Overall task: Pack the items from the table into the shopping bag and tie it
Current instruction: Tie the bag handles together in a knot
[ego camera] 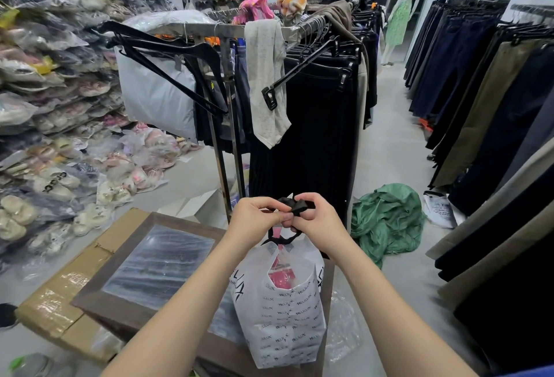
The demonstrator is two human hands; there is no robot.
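A white shopping bag (284, 310) with black printed lettering stands on the brown-framed table (120, 295) in front of me. Pink and red items (280, 276) show through its top opening. Its black ribbon handles (296, 207) are gathered above the bag. My left hand (254, 220) and my right hand (314, 217) are close together over the bag's mouth, and both pinch the black handles, which are looped between my fingers.
A clothes rack (227, 32) with dark trousers and black hangers stands just behind the table. Bagged shoes (60, 137) pile up on the left. A green garment (386, 220) lies on the floor at right, with more hanging trousers (494, 107) beyond. A cardboard box (60, 310) sits under the table's left side.
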